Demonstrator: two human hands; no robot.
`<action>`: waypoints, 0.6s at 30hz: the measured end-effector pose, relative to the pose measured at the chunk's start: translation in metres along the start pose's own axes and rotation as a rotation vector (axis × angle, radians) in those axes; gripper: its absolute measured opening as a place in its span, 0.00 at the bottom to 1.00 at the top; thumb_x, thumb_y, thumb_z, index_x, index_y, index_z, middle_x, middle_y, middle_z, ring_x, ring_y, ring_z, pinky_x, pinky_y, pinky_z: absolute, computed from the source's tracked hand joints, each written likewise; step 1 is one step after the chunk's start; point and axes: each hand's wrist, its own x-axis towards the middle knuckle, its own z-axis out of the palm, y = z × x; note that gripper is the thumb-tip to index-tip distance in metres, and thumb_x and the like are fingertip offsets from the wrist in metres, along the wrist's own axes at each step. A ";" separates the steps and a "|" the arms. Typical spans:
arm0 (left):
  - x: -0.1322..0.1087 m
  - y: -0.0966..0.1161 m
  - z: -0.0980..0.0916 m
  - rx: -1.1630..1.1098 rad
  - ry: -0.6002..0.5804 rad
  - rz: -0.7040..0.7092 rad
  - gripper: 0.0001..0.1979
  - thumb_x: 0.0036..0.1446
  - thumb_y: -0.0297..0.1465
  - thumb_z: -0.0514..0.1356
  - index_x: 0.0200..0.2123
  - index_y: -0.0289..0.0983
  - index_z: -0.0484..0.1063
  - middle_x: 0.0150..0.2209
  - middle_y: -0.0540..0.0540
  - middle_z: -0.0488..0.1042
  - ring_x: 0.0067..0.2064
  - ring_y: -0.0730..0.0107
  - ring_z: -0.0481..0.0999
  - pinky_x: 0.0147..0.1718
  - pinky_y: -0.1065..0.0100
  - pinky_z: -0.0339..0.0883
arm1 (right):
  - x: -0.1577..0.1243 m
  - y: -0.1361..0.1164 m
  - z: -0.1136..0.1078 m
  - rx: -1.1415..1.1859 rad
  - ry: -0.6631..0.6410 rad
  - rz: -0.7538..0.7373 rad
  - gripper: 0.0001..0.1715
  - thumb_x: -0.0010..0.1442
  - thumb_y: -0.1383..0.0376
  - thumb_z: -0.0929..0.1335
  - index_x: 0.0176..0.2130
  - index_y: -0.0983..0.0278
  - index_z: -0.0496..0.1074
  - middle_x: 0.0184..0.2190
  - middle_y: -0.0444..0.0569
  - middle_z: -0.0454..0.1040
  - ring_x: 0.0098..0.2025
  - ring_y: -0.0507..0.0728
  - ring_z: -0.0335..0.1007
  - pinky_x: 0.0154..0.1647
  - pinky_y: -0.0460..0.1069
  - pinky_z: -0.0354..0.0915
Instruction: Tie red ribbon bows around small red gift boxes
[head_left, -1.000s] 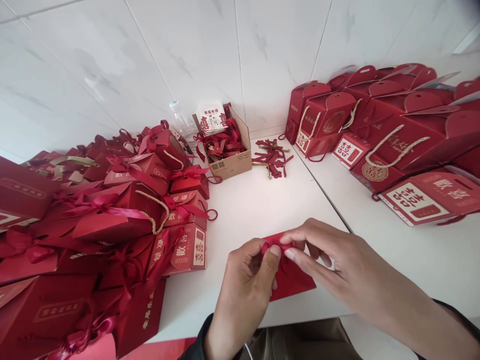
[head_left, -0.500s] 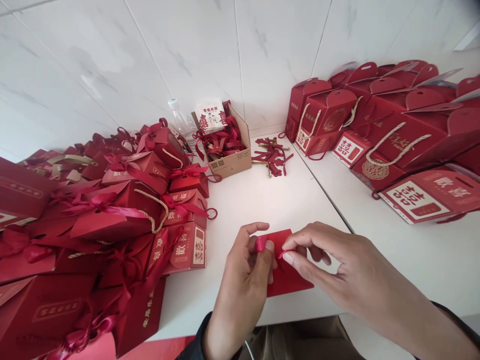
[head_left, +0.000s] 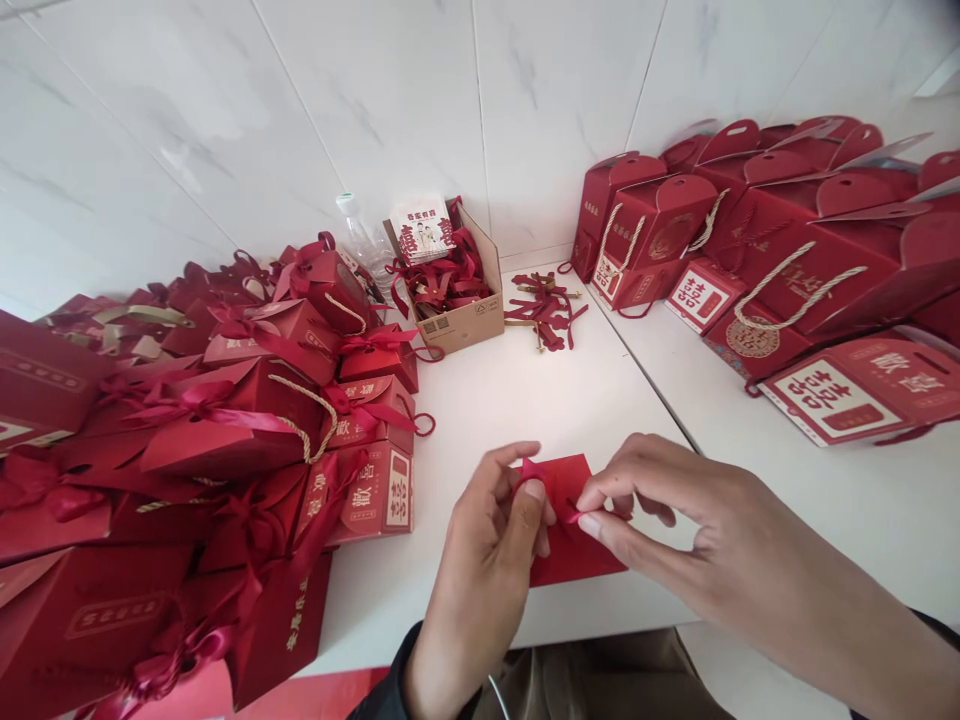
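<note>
A small red box (head_left: 561, 562) stands on the white table under both hands. My left hand (head_left: 491, 560) is closed at its left side, thumb and fingers pinching a piece of pink-red ribbon (head_left: 529, 468). My right hand (head_left: 667, 515) pinches another part of the ribbon between thumb and forefinger, over the box's right side. Between the hands the ribbon is largely hidden by the fingers, so I cannot tell how it is looped.
Red gift boxes with ribbon bows (head_left: 225, 410) are piled at the left. Red handled boxes (head_left: 795, 240) line the right. At the back stand a cardboard box (head_left: 469, 322) of ribbons, a clear bottle (head_left: 360, 235) and loose dark-red ribbon pieces (head_left: 546, 305). A seam (head_left: 660, 390) crosses the tabletop.
My right hand has moved slightly right, drawing its pinched ribbon along. The ribbon at my left fingers has changed from a rounded loop to a narrow point.
</note>
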 end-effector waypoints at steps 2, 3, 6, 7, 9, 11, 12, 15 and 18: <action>0.001 -0.002 0.001 -0.051 0.020 0.006 0.12 0.70 0.42 0.58 0.49 0.41 0.64 0.29 0.56 0.67 0.26 0.76 0.61 0.25 0.72 0.58 | 0.000 -0.003 0.002 0.026 -0.019 0.010 0.07 0.66 0.66 0.70 0.36 0.53 0.76 0.31 0.39 0.76 0.28 0.50 0.71 0.30 0.44 0.67; 0.001 -0.002 0.001 -0.049 0.012 0.015 0.11 0.70 0.42 0.58 0.46 0.41 0.64 0.29 0.56 0.66 0.26 0.77 0.61 0.26 0.72 0.57 | 0.000 -0.004 0.003 0.043 -0.022 0.016 0.07 0.66 0.66 0.70 0.36 0.53 0.76 0.31 0.39 0.77 0.27 0.50 0.70 0.29 0.44 0.67; 0.000 0.001 0.000 0.028 -0.067 0.035 0.13 0.72 0.43 0.55 0.41 0.40 0.67 0.30 0.54 0.66 0.29 0.75 0.62 0.30 0.71 0.59 | 0.002 -0.006 0.007 0.109 -0.022 0.050 0.05 0.67 0.64 0.69 0.40 0.54 0.76 0.33 0.38 0.79 0.28 0.50 0.72 0.28 0.43 0.68; -0.001 0.002 -0.001 0.056 -0.092 0.042 0.14 0.73 0.43 0.54 0.41 0.39 0.69 0.29 0.54 0.65 0.30 0.74 0.63 0.31 0.70 0.59 | 0.003 -0.006 0.009 0.127 -0.025 0.063 0.05 0.68 0.63 0.69 0.42 0.54 0.76 0.33 0.38 0.80 0.29 0.50 0.73 0.29 0.43 0.69; -0.003 0.005 -0.002 0.111 -0.119 0.066 0.15 0.73 0.42 0.53 0.42 0.38 0.73 0.28 0.53 0.64 0.30 0.73 0.63 0.32 0.69 0.60 | 0.005 -0.006 0.011 0.148 -0.020 0.067 0.08 0.70 0.61 0.68 0.48 0.53 0.76 0.36 0.38 0.81 0.33 0.49 0.77 0.32 0.42 0.71; -0.005 0.007 -0.004 0.172 -0.129 0.104 0.15 0.73 0.40 0.53 0.42 0.38 0.75 0.29 0.52 0.63 0.31 0.72 0.63 0.34 0.68 0.60 | 0.007 -0.005 0.013 0.149 -0.005 0.045 0.09 0.71 0.62 0.67 0.48 0.53 0.76 0.38 0.39 0.82 0.35 0.49 0.78 0.35 0.41 0.72; -0.006 0.008 -0.004 0.196 -0.134 0.119 0.15 0.73 0.39 0.53 0.42 0.39 0.76 0.29 0.52 0.64 0.31 0.71 0.63 0.34 0.68 0.60 | 0.008 -0.004 0.014 0.145 0.009 0.031 0.08 0.71 0.62 0.66 0.46 0.54 0.77 0.38 0.39 0.82 0.36 0.49 0.79 0.35 0.41 0.72; -0.004 0.007 -0.005 0.212 -0.137 0.108 0.14 0.72 0.38 0.54 0.48 0.40 0.77 0.29 0.52 0.65 0.30 0.71 0.63 0.33 0.68 0.60 | 0.008 -0.001 0.015 0.114 0.073 0.021 0.07 0.70 0.63 0.67 0.41 0.55 0.76 0.36 0.38 0.81 0.33 0.48 0.77 0.33 0.40 0.71; 0.000 0.004 -0.004 0.138 -0.084 0.037 0.15 0.70 0.41 0.57 0.48 0.38 0.78 0.26 0.53 0.64 0.28 0.71 0.62 0.31 0.68 0.61 | 0.006 -0.001 0.014 0.100 0.094 0.049 0.05 0.70 0.62 0.68 0.43 0.54 0.75 0.33 0.37 0.79 0.31 0.48 0.76 0.32 0.41 0.70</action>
